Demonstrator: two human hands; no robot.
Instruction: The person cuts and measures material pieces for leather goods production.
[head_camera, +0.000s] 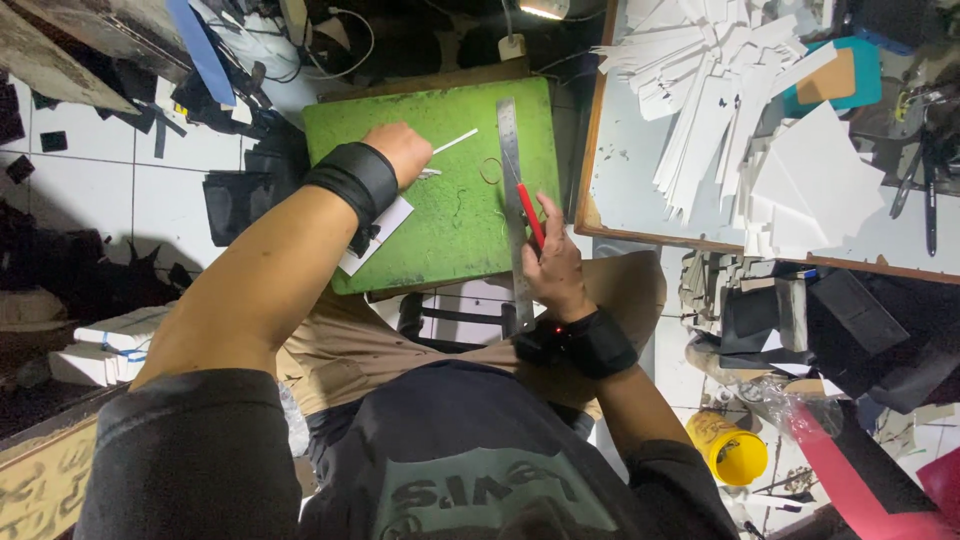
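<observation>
green cutting mat (440, 215) sits on a small stand over the person's lap, take it as the landmark. a long steel ruler (514, 200) lies lengthwise along the mat's right side, running from near the far edge to past the near edge, likely so it gives a straight edge to cut along. right hand (552, 262) is at the mat's near right corner, fingers closed around a red-handled knife (529, 212), with the blade end pointing up the mat just beside the ruler; the heel of the hand seems to rest on the ruler's lower part, probably pinning it. right wrist wears a black band, forearm comes in from the near right, elbow bent.

left hand (400, 152) is over the mat's upper left area, fingers curled together and pinching a thin white strip (455, 141) that sticks out toward the ruler; cannot tell how firm the pinch is since the knuckles hide the fingertips. left forearm crosses the mat's left edge on a diagonal, wrist in a wide black wrap. a white card piece (380, 236) lies under the forearm at the mat's left edge, partly hanging off it. a small loop of rubber band (490, 171) lies on the mat just left of the ruler.

right of the mat, a wooden-edged table (620, 190) holds a heap of cut white strips (700, 90). a yellow tub (728, 446) stands on the floor, well apart, nearer than the mat and to its right.
</observation>
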